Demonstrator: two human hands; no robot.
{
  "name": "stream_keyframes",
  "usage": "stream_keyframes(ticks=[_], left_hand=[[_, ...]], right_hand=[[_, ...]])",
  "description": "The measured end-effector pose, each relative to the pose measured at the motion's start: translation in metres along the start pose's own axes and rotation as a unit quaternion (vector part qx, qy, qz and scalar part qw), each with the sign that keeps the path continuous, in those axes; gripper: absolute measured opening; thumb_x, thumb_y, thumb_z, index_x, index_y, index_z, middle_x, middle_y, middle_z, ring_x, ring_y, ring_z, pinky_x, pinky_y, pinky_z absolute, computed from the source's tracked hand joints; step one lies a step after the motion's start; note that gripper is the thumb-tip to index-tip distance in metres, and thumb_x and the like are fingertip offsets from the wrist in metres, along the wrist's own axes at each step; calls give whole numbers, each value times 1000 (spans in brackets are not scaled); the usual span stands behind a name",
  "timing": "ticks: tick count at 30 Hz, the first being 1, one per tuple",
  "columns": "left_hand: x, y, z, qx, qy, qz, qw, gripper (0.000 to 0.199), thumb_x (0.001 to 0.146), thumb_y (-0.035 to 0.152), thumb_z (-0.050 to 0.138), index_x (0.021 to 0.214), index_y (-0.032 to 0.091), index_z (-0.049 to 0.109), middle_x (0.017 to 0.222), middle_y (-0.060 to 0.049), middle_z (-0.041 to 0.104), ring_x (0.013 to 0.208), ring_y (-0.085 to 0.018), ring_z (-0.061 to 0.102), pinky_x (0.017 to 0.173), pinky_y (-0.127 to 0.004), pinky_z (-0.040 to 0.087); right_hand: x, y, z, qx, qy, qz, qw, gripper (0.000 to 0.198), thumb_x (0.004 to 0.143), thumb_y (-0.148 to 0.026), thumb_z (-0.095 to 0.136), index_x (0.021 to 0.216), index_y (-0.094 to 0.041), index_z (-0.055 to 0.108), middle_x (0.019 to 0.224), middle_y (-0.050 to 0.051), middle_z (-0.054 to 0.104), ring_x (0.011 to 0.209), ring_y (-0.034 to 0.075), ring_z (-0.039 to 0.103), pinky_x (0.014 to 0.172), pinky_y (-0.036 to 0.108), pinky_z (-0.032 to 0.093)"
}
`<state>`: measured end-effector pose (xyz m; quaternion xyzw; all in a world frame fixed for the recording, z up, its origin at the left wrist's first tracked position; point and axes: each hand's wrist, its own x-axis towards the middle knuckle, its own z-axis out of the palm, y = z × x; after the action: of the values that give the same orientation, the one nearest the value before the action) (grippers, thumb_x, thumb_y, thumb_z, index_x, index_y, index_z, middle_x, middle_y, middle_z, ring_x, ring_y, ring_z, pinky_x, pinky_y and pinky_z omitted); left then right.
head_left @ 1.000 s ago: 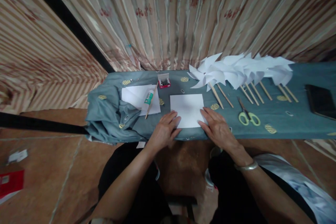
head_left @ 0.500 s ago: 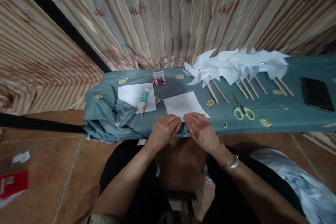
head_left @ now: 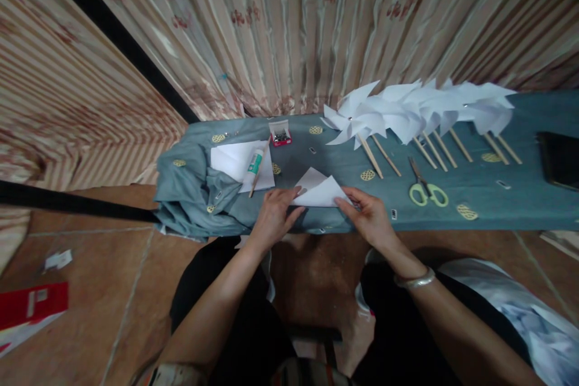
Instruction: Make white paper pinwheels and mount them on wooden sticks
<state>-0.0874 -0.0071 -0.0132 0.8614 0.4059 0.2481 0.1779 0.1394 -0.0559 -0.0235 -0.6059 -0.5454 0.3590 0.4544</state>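
A white sheet of paper [head_left: 321,192], folded over so that two points stick up, lies at the front edge of the cloth-covered table. My left hand [head_left: 277,211] pinches its left end between thumb and fingers. At the right end, my right hand [head_left: 365,211] grips the paper the same way. To the left is a stack of white paper [head_left: 226,160], with a glue stick [head_left: 253,166] and a wooden stick [head_left: 260,170] on top. A small red box [head_left: 281,137] of metal pins stands open behind.
Several white paper pinwheels [head_left: 402,108] on wooden sticks lie in a row at the back right. Green-handled scissors [head_left: 425,190] and a black phone [head_left: 561,160] rest on the blue-green tablecloth [head_left: 325,154]. A curtain [head_left: 289,30] hangs behind the table.
The sheet was nearly flat with both hands close together at its near edge. Now it is folded over, and my hands have moved apart to its two ends.
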Motion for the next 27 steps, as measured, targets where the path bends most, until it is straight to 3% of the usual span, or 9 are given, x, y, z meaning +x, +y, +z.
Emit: stream_keyframes(ticks=[3, 5, 8, 12, 17, 27], left_hand=[[-5, 9, 2, 30, 26, 27, 999, 54, 92, 32, 53, 142, 17, 38, 134, -16, 57, 124, -28, 53, 100, -48, 45], [-10, 16, 5, 71, 37, 70, 994, 52, 93, 26, 48, 143, 17, 36, 147, -17, 44, 141, -29, 33, 109, -52, 35], [-19, 25, 15, 119, -11, 119, 986, 49, 94, 18, 42, 142, 14, 35, 150, -16, 41, 147, -27, 19, 116, -54, 24], [-27, 27, 26, 142, -67, 110, 981, 56, 94, 29, 46, 143, 9, 32, 152, -18, 37, 148, -30, 16, 116, -54, 23], [-29, 24, 28, 152, -90, 90, 980, 62, 93, 37, 48, 144, 7, 31, 154, -20, 33, 148, -32, 16, 116, -56, 22], [-27, 23, 31, 159, -102, 66, 980, 67, 91, 44, 49, 145, 9, 31, 154, -19, 34, 147, -35, 18, 116, -57, 22]], right_hand=[[9, 0, 4, -24, 16, 6, 1000, 35, 83, -39, 62, 113, -22, 65, 105, 7, 74, 92, 24, 70, 84, 39, 55], [15, 0, 7, -69, 29, -2, 997, 38, 84, -39, 61, 118, -22, 63, 106, 8, 74, 94, 26, 70, 84, 41, 55], [21, 1, 13, -144, 52, -44, 987, 39, 86, -40, 58, 120, -20, 62, 108, 10, 73, 99, 28, 69, 88, 43, 54], [24, 5, 20, -236, 64, -116, 963, 39, 92, -42, 48, 116, -16, 64, 110, 13, 72, 102, 29, 65, 92, 45, 51], [25, 9, 24, -285, 67, -169, 941, 36, 96, -39, 42, 113, -17, 65, 111, 13, 71, 102, 28, 63, 94, 44, 48], [31, 12, 26, -295, 59, -177, 937, 33, 96, -34, 43, 110, -17, 67, 116, 13, 68, 106, 28, 60, 98, 47, 45]])
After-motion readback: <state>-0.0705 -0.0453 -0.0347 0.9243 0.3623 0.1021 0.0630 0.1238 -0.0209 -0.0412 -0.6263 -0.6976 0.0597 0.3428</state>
